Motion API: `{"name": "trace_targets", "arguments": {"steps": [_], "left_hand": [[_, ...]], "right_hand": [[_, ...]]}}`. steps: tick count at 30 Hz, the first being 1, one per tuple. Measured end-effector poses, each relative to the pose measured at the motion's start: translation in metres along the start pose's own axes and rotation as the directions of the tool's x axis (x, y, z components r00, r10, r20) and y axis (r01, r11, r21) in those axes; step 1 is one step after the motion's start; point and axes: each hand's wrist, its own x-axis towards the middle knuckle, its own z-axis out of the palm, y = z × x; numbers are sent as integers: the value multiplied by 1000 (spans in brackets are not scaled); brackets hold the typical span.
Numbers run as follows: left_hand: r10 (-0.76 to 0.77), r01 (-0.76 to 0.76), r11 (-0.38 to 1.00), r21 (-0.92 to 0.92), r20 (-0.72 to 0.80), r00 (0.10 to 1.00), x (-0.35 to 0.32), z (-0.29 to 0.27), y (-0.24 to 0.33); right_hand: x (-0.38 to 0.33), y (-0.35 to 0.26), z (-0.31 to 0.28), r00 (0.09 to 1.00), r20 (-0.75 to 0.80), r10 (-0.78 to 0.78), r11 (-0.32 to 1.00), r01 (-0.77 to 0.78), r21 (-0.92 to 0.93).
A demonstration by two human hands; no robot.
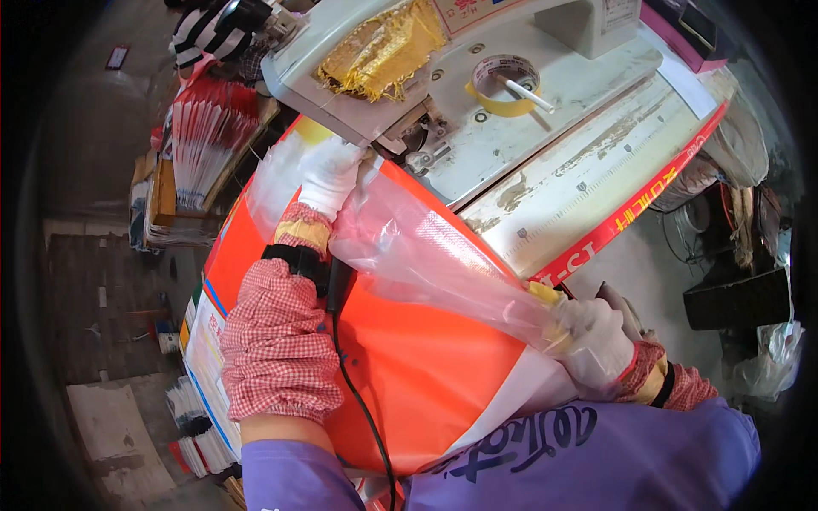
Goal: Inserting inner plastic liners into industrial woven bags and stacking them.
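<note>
An orange-red sheet bag [426,375] with a white part lies across my lap and up to the sewing machine [579,94]. Clear plastic film [426,247] runs along its upper edge in loose folds. My left hand [331,175], in a white glove, is closed on the bag's edge close beside the machine's metal presser foot [430,157]; its fingertips are partly hidden. Farther right, my right hand [592,336], also gloved, is closed on the gathered film near the bag's other end. Some yellow shows at its fingertips.
A tape roll [504,85] with a white stick in it sits on the machine bed, near a folded yellow woven cloth [383,51]. Stacked red-and-white bags [213,136] stand at the left. A black cable [362,392] hangs down by my left forearm. A dark box [737,298] is at the right.
</note>
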Motion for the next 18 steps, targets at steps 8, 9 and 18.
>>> {"name": "trace_targets", "arguments": {"steps": [8, 9, 18], "left_hand": [[-133, 308, 920, -244, 545, 828, -9, -57, 15], [-93, 251, 939, -236, 528, 844, -7, -60, 20], [-252, 305, 952, -39, 467, 848, 34, -41, -13]], "right_hand": [[-1, 14, -16, 985, 121, -120, 647, 171, -743], [-4, 18, -21, 939, 276, -206, 544, 344, -766], [38, -32, 33, 940, 234, -248, 128, 271, -954]]}}
